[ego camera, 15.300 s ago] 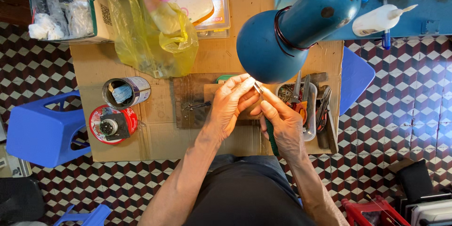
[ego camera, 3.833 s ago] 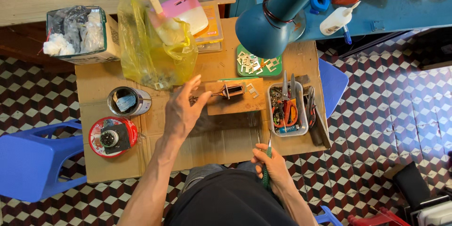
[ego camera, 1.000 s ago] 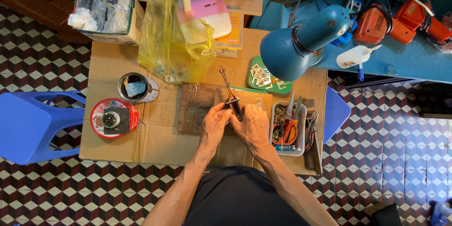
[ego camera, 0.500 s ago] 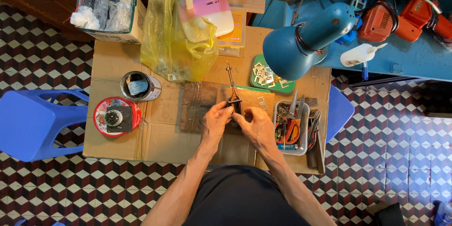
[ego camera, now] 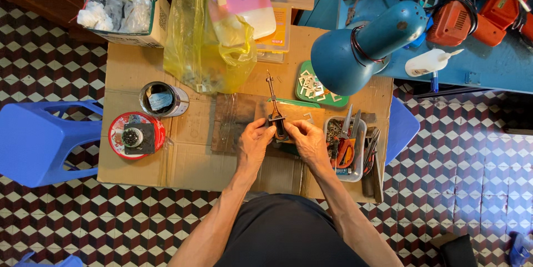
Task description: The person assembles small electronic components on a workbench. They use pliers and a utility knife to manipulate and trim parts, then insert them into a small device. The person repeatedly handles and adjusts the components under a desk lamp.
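My left hand [ego camera: 254, 142] and my right hand [ego camera: 307, 139] meet over the middle of a cardboard-covered table [ego camera: 189, 161]. Between their fingertips they pinch a small dark part [ego camera: 277, 127] with a thin metal rod [ego camera: 271, 92] sticking up and away from it. The part sits over a worn wooden board [ego camera: 236, 120]. What the part is exactly I cannot tell.
A blue desk lamp [ego camera: 363, 47] hangs over the table's right side. A green tray of small metal pieces [ego camera: 313, 86], a clear tool tray with pliers [ego camera: 347, 147], a tin can [ego camera: 161, 100], a red round lid [ego camera: 136, 135], a yellow plastic bag [ego camera: 202, 39] and a blue stool [ego camera: 39, 142] surround the hands.
Both hands stay closed on the small part at the table's middle; they have shifted slightly, and the view has moved a little.
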